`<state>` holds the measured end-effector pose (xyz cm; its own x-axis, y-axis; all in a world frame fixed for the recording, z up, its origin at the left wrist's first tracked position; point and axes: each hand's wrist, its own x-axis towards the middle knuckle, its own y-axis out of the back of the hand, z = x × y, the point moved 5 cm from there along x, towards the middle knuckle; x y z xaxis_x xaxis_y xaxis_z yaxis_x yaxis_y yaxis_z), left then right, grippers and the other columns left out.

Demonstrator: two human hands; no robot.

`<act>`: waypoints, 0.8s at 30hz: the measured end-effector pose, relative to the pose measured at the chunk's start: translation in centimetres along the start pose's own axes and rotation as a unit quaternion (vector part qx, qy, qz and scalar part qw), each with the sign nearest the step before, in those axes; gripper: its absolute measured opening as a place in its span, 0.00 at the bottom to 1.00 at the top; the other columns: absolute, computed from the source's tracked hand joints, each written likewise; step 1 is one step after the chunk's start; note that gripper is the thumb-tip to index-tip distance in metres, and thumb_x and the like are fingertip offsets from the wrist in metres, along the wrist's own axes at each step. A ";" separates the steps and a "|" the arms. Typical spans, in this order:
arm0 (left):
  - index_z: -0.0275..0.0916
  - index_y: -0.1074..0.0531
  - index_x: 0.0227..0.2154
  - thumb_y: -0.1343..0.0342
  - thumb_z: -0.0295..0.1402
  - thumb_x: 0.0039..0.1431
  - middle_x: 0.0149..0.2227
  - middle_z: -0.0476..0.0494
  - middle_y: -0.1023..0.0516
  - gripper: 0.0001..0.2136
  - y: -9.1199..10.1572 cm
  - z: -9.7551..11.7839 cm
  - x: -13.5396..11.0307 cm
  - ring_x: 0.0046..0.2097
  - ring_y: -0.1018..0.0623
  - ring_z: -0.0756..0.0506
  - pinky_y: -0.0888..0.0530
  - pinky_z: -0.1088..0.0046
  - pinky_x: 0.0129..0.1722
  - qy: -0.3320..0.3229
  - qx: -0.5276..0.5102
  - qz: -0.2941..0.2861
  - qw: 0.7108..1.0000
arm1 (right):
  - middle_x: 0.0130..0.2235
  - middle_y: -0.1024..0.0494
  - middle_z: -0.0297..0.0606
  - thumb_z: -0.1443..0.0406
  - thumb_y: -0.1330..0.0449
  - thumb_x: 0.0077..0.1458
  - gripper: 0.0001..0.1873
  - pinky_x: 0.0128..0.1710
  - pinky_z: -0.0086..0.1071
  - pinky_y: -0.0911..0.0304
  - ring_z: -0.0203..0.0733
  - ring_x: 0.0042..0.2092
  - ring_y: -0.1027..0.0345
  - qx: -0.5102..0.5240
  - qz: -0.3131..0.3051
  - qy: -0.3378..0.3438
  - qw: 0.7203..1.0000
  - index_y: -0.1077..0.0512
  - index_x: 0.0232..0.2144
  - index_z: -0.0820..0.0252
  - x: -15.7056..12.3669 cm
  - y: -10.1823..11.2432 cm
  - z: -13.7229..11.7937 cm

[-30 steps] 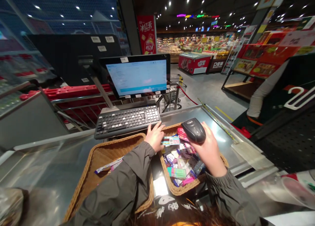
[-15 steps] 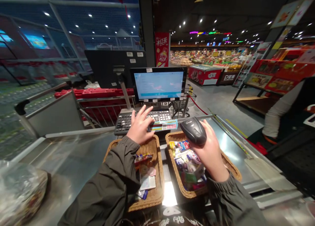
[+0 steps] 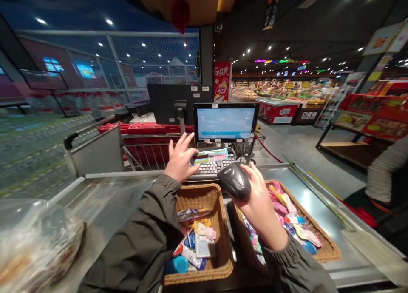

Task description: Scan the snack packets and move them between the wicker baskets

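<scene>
My left hand [image 3: 181,159] pinches one end of a slim, flat blue packet [image 3: 212,155] with dark and pink stripes, held over the keyboard [image 3: 212,169]. Its other fingers point up and apart. A black handheld barcode scanner [image 3: 234,181] rests in the grip of my right hand [image 3: 259,203], its head angled toward the packet. Below my left wrist, a wicker basket [image 3: 223,225] holds small wrapped goods and a white box [image 3: 205,245]. A second wicker basket [image 3: 330,248], full of pink, blue and white packages, sits partly hidden under my right forearm.
Beyond the keyboard stands a lit screen [image 3: 225,122], with a second dark monitor [image 3: 172,103] behind it. A clear plastic bag [image 3: 35,237] lies on the metal counter [image 3: 108,212] at left. A person's leg [image 3: 384,174] shows at the right edge.
The view has swung left, so the screen and baskets appear farther right. The scanner has come closer to the packet, and the packet's printed side now faces me more.
</scene>
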<state>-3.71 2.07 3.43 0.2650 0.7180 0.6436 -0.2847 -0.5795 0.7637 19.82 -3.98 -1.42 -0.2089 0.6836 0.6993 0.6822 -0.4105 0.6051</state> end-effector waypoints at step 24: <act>0.43 0.27 0.39 0.41 0.32 0.50 0.70 0.41 0.48 0.11 0.7 -4.2 -2.1 0.70 0.49 0.34 0.57 0.38 0.66 0.003 -0.021 -0.007 1.000 | 0.60 0.33 0.53 0.66 0.40 0.52 0.17 0.61 0.69 0.50 0.66 0.68 0.55 -0.015 -0.039 0.001 0.999 0.27 0.46 0.60 -0.7 -3.0 -4.4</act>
<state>-8.31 1.77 2.35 0.2628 0.7281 0.6330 -0.3197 -0.5533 0.7692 14.83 -5.85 -2.01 -0.2623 0.7122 0.6511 0.6430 -0.3741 0.6683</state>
